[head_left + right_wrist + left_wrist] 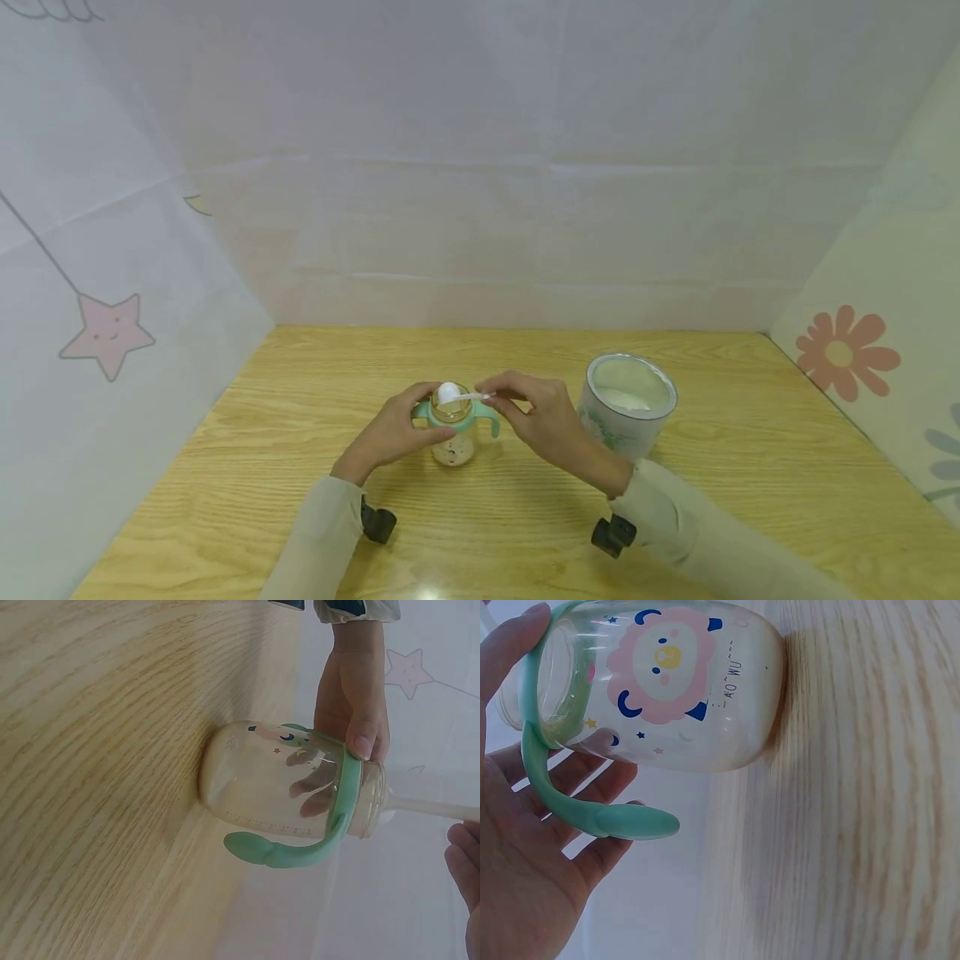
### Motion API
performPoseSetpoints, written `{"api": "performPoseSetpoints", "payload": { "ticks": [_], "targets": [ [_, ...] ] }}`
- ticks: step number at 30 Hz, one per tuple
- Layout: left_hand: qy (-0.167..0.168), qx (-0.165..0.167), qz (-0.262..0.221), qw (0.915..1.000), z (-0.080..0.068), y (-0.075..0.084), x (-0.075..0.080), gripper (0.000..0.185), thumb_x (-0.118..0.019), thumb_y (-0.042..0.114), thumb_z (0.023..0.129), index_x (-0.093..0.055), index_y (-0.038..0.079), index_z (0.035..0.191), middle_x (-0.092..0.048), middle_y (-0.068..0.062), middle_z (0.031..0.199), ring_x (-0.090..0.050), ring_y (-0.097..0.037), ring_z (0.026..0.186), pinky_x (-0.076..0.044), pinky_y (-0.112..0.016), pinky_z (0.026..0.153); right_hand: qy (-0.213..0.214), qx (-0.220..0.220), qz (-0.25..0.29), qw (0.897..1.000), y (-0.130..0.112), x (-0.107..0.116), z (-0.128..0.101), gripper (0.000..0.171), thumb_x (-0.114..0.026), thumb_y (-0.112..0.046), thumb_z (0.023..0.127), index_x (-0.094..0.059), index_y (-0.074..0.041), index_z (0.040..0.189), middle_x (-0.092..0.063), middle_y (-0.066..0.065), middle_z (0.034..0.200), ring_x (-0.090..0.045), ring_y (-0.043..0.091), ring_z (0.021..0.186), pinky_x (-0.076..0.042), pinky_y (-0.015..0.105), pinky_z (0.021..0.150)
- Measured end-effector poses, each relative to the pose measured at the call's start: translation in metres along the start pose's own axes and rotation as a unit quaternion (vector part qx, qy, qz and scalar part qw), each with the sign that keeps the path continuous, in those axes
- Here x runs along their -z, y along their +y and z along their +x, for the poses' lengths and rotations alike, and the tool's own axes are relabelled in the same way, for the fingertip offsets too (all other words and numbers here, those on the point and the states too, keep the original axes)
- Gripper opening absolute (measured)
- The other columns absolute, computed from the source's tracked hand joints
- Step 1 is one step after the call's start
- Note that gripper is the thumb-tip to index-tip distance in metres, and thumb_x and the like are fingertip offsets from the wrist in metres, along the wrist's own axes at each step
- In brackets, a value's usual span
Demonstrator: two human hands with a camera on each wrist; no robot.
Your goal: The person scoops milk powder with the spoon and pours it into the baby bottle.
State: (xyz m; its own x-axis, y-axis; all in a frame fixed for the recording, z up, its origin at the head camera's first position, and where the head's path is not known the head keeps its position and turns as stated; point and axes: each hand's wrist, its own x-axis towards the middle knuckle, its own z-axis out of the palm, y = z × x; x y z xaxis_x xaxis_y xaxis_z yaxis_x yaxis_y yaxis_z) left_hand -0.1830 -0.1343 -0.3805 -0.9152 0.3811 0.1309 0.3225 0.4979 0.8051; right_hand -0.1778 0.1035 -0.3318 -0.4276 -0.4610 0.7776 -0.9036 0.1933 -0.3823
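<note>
A clear baby bottle (454, 451) with a mint-green handle ring (592, 814) stands upright on the table, its mouth uncapped. Printed on its side is a pink cartoon lion (662, 664). My left hand (392, 431) holds the bottle around its upper part, thumb across the front. Between thumb and fingers, my right hand (551, 421) pinches the thin handle of a white scoop (448, 392). The scoop's bowl is at the bottle's mouth; whether powder is in it I cannot tell. Pale contents show low in the bottle.
An open can (630, 429) with white powder inside stands right of the bottle, behind my right forearm. Wood-grain table (337, 358) lies under everything. White printed sheets (480, 242) hang at the back and both sides. A dark wrist camera sits on each sleeve.
</note>
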Motion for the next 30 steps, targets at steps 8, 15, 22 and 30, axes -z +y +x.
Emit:
{"api": "performPoseSetpoints", "payload": {
  "ticks": [8,15,22,30],
  "targets": [
    [-0.001,0.003,0.0,1.0,-0.0002,-0.0006,-0.0003,0.069,-0.073,0.035,0.084,-0.043,0.008,0.14,-0.053,-0.011,0.132,-0.054,-0.029,0.117,-0.045,-0.051,0.098,0.003,0.008,0.004,1.0,-0.001,0.0,-0.002,0.02,-0.068,0.013,0.078,-0.066,0.001,0.094,-0.072,0.014,0.092,-0.072,0.024,0.08,-0.056,0.021,0.072],
    [0.002,0.002,0.004,1.0,-0.0002,0.0001,-0.0005,0.069,-0.073,0.034,0.084,-0.044,0.007,0.14,-0.054,-0.011,0.132,-0.055,-0.029,0.116,-0.045,-0.052,0.097,-0.004,0.009,0.01,1.0,-0.0014,0.0003,-0.0039,0.02,-0.068,0.013,0.078,-0.065,0.002,0.095,-0.071,0.016,0.095,-0.071,0.024,0.081,-0.056,0.019,0.072],
    [0.002,-0.002,0.001,1.0,0.0004,-0.0001,-0.0002,0.068,-0.073,0.034,0.084,-0.044,0.007,0.139,-0.054,-0.011,0.132,-0.054,-0.029,0.117,-0.044,-0.052,0.098,-0.015,0.02,-0.007,1.0,-0.0004,0.0007,-0.006,0.02,-0.069,0.011,0.078,-0.064,-0.001,0.093,-0.071,0.014,0.095,-0.071,0.024,0.082,-0.055,0.018,0.073],
    [0.005,-0.007,0.005,1.0,0.0008,-0.0009,-0.0007,0.067,-0.073,0.036,0.084,-0.045,0.01,0.139,-0.054,-0.01,0.132,-0.054,-0.029,0.118,-0.044,-0.052,0.099,-0.012,0.031,-0.019,0.999,-0.0002,0.0011,-0.0077,0.02,-0.07,0.011,0.077,-0.064,-0.002,0.091,-0.072,0.015,0.094,-0.071,0.024,0.083,-0.055,0.018,0.073]
  ]
}}
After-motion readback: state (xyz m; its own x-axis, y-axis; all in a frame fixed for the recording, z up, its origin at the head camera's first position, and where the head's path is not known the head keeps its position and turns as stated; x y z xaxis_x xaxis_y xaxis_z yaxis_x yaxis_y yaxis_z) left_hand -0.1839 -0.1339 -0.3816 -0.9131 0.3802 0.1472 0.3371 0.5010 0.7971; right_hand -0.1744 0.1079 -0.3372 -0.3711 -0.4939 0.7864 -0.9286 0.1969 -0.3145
